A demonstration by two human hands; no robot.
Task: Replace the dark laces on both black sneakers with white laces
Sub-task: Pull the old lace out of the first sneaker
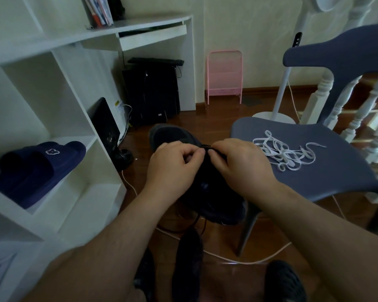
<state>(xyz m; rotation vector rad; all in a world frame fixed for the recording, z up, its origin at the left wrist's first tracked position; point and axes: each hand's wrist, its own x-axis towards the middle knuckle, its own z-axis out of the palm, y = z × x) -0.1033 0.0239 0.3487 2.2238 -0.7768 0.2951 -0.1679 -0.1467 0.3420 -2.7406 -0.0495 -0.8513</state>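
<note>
The task is at an early stage. Both hands, left (172, 168) and right (238, 164), pinch the dark lace (214, 151) on the sneaker (214, 192) held above the floor. The white laces (286, 152) lie unused on the chair (327, 171); the second sneaker (189, 264) waits below.

A room in a home. White shelving (59, 118) at nine o'clock holds navy slippers (39, 168); a computer tower (151, 92) sits under a white bench (140, 25) at twelve o'clock; wooden floor (216, 118), blue-grey chair (314, 175) at three o'clock.
</note>
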